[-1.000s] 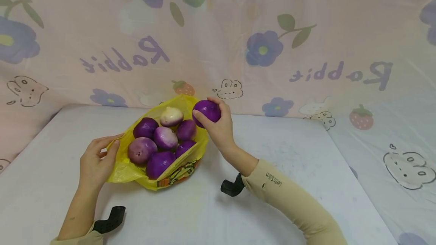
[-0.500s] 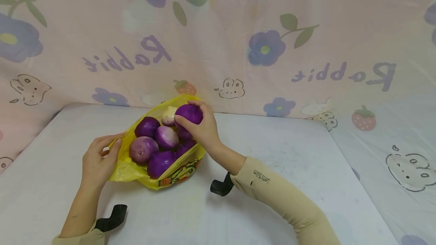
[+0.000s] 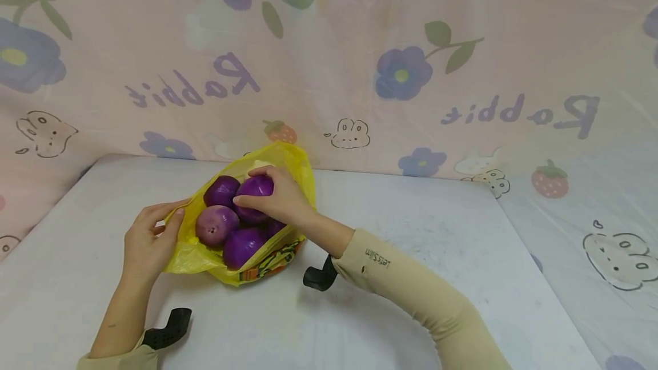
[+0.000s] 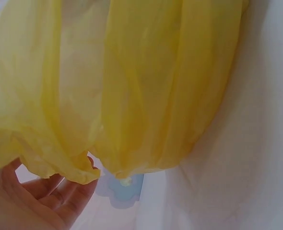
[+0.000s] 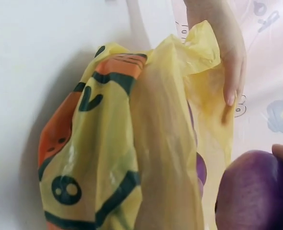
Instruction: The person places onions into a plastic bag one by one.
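Observation:
A yellow plastic bag [image 3: 185,264] stands with its mouth spread wide, several purple onions [image 3: 217,226] inside. My left hand [image 3: 149,244] pinches the bag's left rim between thumb and fingers; the left wrist view shows the bag's folds [image 4: 141,96] above the fingers. A smooth purple onion [image 3: 255,187] is in my right hand [image 3: 285,201], gripped between thumb and fingertips, inside the bag's mouth over the pile. It covers some onions behind and below it. In the right wrist view that held onion [image 5: 252,191] is close, beside the bag's printed side [image 5: 88,158].
The bag stands on a white table [image 3: 411,267]. Behind it hangs a pale curtain [image 3: 329,44] printed with flowers and rabbits. A black curved piece [image 3: 320,276] sticks out at the right wrist, another black piece [image 3: 169,329] at the left.
My right hand has carried the onion leftward and down, from the bag's right rim to above the onions in the middle. The left hand keeps its hold on the rim.

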A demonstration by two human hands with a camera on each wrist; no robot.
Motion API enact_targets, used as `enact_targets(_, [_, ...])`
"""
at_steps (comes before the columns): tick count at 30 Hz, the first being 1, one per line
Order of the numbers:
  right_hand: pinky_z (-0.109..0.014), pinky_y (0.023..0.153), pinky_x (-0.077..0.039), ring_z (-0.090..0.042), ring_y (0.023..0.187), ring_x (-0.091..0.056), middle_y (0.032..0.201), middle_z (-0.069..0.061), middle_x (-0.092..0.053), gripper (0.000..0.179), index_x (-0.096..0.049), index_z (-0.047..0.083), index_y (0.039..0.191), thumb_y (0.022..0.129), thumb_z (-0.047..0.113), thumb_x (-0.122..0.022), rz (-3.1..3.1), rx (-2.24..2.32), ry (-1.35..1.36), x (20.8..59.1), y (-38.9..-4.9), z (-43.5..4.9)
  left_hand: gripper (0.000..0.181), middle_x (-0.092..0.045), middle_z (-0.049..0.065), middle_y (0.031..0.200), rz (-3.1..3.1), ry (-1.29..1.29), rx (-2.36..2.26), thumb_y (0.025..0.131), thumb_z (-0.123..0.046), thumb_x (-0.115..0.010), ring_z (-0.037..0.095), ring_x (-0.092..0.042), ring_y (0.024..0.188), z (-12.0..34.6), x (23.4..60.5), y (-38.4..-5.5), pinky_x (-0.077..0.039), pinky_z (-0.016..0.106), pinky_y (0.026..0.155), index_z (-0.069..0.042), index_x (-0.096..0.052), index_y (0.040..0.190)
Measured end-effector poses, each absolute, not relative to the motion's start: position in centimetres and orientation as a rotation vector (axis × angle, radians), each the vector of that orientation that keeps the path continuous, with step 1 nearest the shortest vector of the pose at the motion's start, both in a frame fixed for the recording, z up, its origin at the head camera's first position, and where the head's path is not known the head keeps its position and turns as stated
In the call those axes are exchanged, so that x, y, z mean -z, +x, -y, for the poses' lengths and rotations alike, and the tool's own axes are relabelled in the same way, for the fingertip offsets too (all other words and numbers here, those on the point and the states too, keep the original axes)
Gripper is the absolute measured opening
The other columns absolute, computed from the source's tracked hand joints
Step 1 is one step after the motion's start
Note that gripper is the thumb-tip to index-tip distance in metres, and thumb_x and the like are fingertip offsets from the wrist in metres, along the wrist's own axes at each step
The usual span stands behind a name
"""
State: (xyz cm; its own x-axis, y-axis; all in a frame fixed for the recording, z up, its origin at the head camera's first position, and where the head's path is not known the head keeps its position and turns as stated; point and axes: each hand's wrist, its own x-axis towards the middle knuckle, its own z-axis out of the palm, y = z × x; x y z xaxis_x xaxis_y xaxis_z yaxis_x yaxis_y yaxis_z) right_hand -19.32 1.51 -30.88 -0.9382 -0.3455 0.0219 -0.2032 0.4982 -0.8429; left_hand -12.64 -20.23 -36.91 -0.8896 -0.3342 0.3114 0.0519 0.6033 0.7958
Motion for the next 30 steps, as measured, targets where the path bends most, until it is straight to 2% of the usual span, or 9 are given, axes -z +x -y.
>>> enact_targets(7, [-0.034, 0.095, -0.048, -0.019, 0.115, -0.054, 0.130, -0.005, -0.054, 0.060, -0.056, 0.018, 0.129, 0.077, 0.041, -0.077, -2.586, 1.306, -0.548, 31.3, -19.2, -0.1, 0.029, -0.059, 0.011, 0.118, 2.408, 0.229, 1.224, 0.097, -0.020, -0.053, -0.014, -0.036, 0.096, 20.3, 36.7, -12.6, -0.035, 0.012, 0.076, -0.007, -0.069, 0.118])
enact_targets(14, [-0.030, 0.097, -0.046, -0.016, 0.117, -0.056, 0.134, -0.002, -0.057, 0.062, -0.057, 0.017, 0.129, 0.077, 0.041, -0.078, -2.605, 1.263, -0.609, 31.7, -19.1, 1.6, 0.031, -0.059, 0.012, 0.120, 2.431, 0.234, 1.221, 0.098, -0.022, -0.052, -0.004, -0.041, 0.100, 20.1, 36.3, -12.5, -0.035, 0.011, 0.077, -0.008, -0.068, 0.119])
enact_targets(23, [-0.023, 0.094, -0.047, -0.013, 0.114, -0.057, 0.129, -0.004, -0.059, 0.068, -0.054, 0.016, 0.134, 0.077, 0.044, -0.077, -2.569, 1.323, -0.608, 32.4, -19.0, 2.4, 0.031, -0.060, 0.012, 0.120, 2.420, 0.241, 1.230, 0.097, -0.021, -0.052, -0.005, -0.040, 0.100, 19.9, 36.1, -12.6, -0.036, 0.013, 0.077, -0.007, -0.068, 0.119])
enact_targets(27, [-0.025, 0.097, -0.045, -0.016, 0.118, -0.056, 0.129, -0.004, -0.060, 0.064, -0.056, 0.015, 0.132, 0.078, 0.043, -0.077, -2.543, 1.354, -0.603, 32.4, -19.0, 2.3, 0.031, -0.060, 0.013, 0.121, 2.421, 0.255, 1.237, 0.097, -0.022, -0.052, -0.002, -0.042, 0.102, 20.0, 36.0, -12.7, -0.036, 0.014, 0.078, -0.007, -0.068, 0.119])
enact_targets(30, [-0.024, 0.095, -0.046, -0.015, 0.114, -0.057, 0.127, -0.004, -0.061, 0.058, -0.059, 0.015, 0.128, 0.079, 0.040, -0.076, -2.516, 1.345, -0.616, 32.4, -18.9, 2.2, 0.031, -0.059, 0.013, 0.121, 2.424, 0.273, 1.240, 0.097, -0.022, -0.052, 0.002, -0.043, 0.103, 20.1, 36.0, -12.7, -0.036, 0.014, 0.078, -0.007, -0.067, 0.120])
